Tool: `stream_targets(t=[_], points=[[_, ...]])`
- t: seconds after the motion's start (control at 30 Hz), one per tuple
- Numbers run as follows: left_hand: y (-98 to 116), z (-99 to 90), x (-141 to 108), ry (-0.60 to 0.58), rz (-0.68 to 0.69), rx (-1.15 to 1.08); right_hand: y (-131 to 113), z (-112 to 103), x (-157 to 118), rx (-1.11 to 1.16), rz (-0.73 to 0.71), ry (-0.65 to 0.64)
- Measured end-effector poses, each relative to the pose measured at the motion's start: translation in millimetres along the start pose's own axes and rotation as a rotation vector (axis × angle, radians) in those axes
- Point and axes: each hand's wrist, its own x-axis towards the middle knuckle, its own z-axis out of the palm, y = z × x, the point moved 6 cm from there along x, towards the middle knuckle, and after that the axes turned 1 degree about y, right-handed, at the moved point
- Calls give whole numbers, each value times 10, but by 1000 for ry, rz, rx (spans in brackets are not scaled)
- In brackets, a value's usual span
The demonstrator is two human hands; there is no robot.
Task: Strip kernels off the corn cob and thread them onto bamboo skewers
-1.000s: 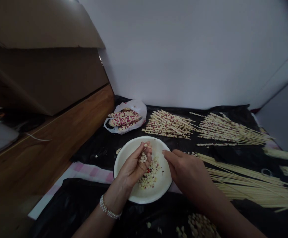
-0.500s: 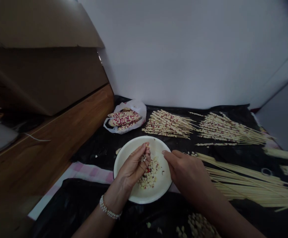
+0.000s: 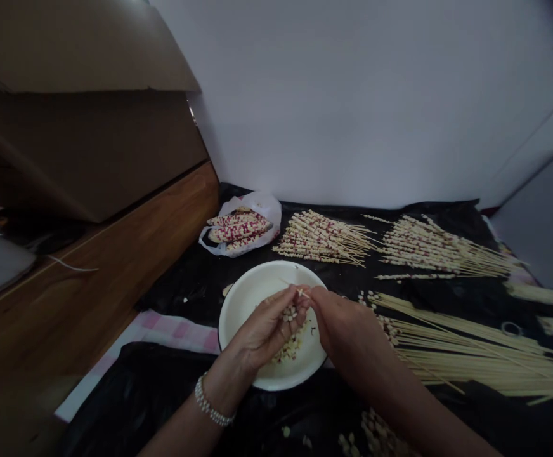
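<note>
My left hand (image 3: 269,327) is cupped above the white bowl (image 3: 238,285), with several corn kernels (image 3: 289,312) lying in its curled fingers. Its thumb and forefinger pinch a kernel where a thin bamboo skewer (image 3: 304,294) passes. That skewer is gripped by my right hand (image 3: 340,320), whose closed fingers meet the left fingertips over the bowl's right side. Loose kernels (image 3: 288,350), pale with a few red ones, lie in the bowl, partly hidden beneath my left hand.
Corn cobs (image 3: 241,228) lie in a plastic bag at the back. Beside them are two piles of kernel-threaded skewers (image 3: 321,236). Bare skewers (image 3: 476,355) spread out on the right, over black plastic sheeting (image 3: 172,285). A wooden board (image 3: 115,260) and cardboard box (image 3: 91,139) stand left.
My right hand has shifted left and its fingertips now meet those of my left hand. My left hand has moved slightly right, and the skewer now shows between them.
</note>
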Motion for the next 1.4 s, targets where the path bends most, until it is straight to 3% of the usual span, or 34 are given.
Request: stream_targets(t=[0.17, 0.33, 0.7, 0.83, 1.17, 1.4], points=[[51, -53, 37, -35, -34, -58, 103, -59, 38, -43, 90, -36], [91, -101, 40, -26, 40, 16, 137, -76, 54, -52, 124, -73], [132, -120, -23, 211, 54, -125, 112, -78, 39, -63, 73, -46], [120, -186, 28, 184, 3, -157, 113, -100, 41, -50, 71, -44], [151, -159, 13, 213, 103, -145, 123, -122, 38, -45, 82, -61], [99, -191, 37, 114, -19, -213, 121, -122, 28, -50, 81, -62]])
